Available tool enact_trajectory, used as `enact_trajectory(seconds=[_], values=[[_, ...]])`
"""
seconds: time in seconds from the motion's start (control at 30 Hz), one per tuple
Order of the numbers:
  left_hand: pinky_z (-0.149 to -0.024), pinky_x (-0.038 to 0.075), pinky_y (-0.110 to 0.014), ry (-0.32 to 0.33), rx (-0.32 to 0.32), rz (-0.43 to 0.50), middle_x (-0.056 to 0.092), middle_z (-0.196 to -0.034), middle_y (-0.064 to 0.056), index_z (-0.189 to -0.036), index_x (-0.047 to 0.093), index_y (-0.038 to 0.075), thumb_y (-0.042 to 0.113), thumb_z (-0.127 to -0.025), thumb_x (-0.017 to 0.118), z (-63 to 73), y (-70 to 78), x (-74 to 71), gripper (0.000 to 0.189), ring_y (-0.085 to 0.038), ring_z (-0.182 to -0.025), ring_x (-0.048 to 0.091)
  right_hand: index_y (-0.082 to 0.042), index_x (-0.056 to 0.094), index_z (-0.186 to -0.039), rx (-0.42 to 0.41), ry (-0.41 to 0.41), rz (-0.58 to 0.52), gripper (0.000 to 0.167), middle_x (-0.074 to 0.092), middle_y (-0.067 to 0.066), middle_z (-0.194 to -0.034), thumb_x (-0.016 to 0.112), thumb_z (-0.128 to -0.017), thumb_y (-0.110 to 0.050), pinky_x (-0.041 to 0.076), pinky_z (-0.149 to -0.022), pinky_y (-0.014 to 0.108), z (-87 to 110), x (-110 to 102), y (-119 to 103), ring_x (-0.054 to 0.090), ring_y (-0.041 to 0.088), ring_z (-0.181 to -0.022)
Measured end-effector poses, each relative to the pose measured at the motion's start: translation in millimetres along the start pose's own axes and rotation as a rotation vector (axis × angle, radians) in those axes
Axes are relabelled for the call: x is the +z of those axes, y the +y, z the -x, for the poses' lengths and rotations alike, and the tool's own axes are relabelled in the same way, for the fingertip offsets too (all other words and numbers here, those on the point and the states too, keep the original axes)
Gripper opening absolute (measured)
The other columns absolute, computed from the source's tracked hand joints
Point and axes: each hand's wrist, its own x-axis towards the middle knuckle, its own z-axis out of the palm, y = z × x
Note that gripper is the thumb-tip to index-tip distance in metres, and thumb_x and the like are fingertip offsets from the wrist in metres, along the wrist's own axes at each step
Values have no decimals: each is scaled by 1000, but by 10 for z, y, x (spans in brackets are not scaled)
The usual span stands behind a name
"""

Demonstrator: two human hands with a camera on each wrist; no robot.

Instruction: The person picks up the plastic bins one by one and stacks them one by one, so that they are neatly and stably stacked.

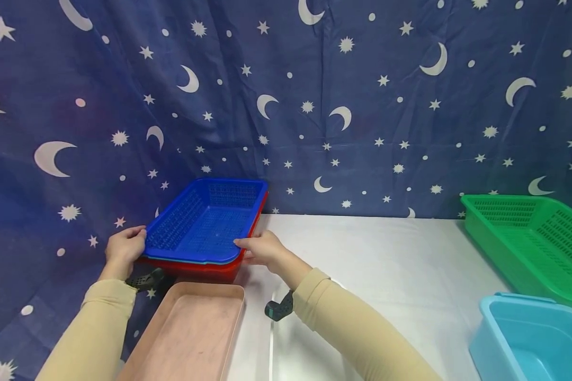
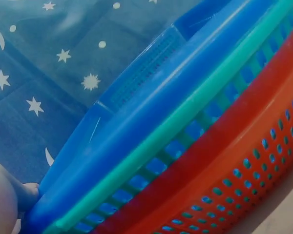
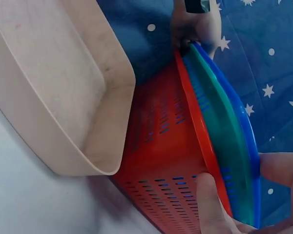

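A blue plastic basket point(image 1: 219, 227) is nested on top of a teal basket point(image 2: 185, 114) and a red basket point(image 1: 195, 271), all at the back left. My left hand point(image 1: 125, 247) grips the stack's rims at the left front corner. At the right front corner my right hand point(image 1: 266, 248) pinches the stack. In the right wrist view, one digit lies on the blue rim while a finger point(image 3: 211, 202) presses the red basket's perforated side. The rims sit close together on the left and spread slightly apart toward the right.
In front of the stack lies a beige tray point(image 1: 197, 328), its far end close to the red basket. A white tray point(image 1: 305, 349) sits beneath my right forearm. On the right are a green basket point(image 1: 495, 248) and a light blue bin point(image 1: 493, 338). A starry blue curtain point(image 1: 338, 132) borders the table.
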Motion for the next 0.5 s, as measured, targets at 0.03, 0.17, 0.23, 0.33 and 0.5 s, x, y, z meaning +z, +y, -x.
enact_trajectory(seconds=[0.03,0.17,0.23,0.33,0.5], values=[[-114,35,-56,-13,3,21,44,-151,-30,-151,46,-2,25,-111,41,15,18,31,49,-47,-137,43,7,58,-116,5,-12,-30,37,71,14,-99,77,-92,-15,60,-82,41,-5,-50,5,72,27,-87],[-115,32,-57,-86,52,68,43,-152,-30,-150,46,-3,23,-110,44,92,109,202,48,-47,-140,41,9,56,-117,23,-11,-22,36,71,16,-98,75,-93,-10,61,-82,41,19,-341,-33,70,22,-80],[-114,34,-57,-127,84,64,44,-151,-31,-150,47,-3,23,-110,46,145,170,300,48,-48,-138,42,10,55,-118,42,-11,16,35,70,17,-99,73,-94,-8,61,-83,41,56,-522,-81,69,20,-78],[-106,46,-52,-178,129,45,49,-146,-31,-148,50,-2,24,-109,51,237,282,473,48,-44,-128,54,12,52,-123,77,-17,82,37,68,23,-109,70,-96,-6,60,-84,42,139,-811,-161,70,22,-83],[-82,60,-35,-291,160,81,56,-139,-30,-148,51,-2,25,-106,58,402,496,779,50,-27,-102,69,11,44,-138,116,0,184,49,61,29,-128,66,-98,-5,60,-85,45,312,-1298,-230,72,34,-99]])
